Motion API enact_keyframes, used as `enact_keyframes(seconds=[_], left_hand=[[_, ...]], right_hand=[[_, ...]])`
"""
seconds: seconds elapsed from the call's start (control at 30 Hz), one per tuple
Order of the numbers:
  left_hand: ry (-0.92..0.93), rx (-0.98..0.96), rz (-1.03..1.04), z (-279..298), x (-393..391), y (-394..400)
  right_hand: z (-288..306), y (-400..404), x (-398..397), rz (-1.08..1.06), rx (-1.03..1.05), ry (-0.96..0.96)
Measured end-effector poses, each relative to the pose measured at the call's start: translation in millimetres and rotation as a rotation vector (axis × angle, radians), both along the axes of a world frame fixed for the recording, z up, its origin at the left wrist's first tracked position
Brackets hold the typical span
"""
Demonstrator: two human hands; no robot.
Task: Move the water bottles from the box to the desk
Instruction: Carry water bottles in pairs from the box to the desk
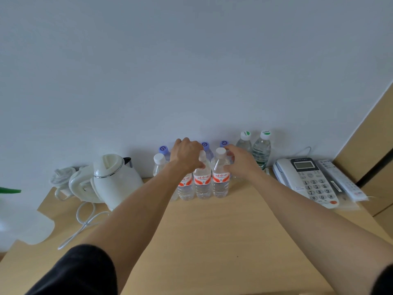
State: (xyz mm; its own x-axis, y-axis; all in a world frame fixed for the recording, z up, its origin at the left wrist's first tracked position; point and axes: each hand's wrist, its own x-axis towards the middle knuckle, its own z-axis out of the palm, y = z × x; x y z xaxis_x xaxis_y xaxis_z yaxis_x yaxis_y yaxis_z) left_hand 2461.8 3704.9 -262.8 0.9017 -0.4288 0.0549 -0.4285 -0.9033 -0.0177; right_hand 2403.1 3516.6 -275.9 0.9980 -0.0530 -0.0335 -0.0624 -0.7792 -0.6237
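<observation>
I'm packing the bottles (203,179) upright in tight rows vs. the wall so they take little bench (212,231) (box not in view). Both arms stretched fwd: my left hand (187,153) curls over one bottle's neck, my right hand (241,161) clasps the next.

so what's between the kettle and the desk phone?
In the head view: the cluster of water bottles along the wall, with the left hand and right hand gripping red-labelled ones in front.

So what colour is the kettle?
The kettle is white with a silver band, seen best in the head view.
</observation>
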Motion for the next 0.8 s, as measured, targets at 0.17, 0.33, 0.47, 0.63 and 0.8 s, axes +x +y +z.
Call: enact_keyframes(seconds=[0.17,0.33,0.47,0.63,0.8], left_hand=[[0.075,-0.135,0.010,6,8,14],[0.026,-0.165,0.088,16,21,37],[0.051,-0.109,0.116,18,22,40],[0.069,-0.051,0.112,15,18,38],[0.078,0.033,0.053,9,13,22]], right_hand=[[7,-5,8,-0.030,-0.030,-0.057],[-1,-4,10,-0.117,-0.086,-0.042],[-4,-18,8,-0.149,-0.149,0.012],[-9,-18,4,-0.162,-0.217,0.096],[-17,-15,1,-0.126,-0.245,0.173]])
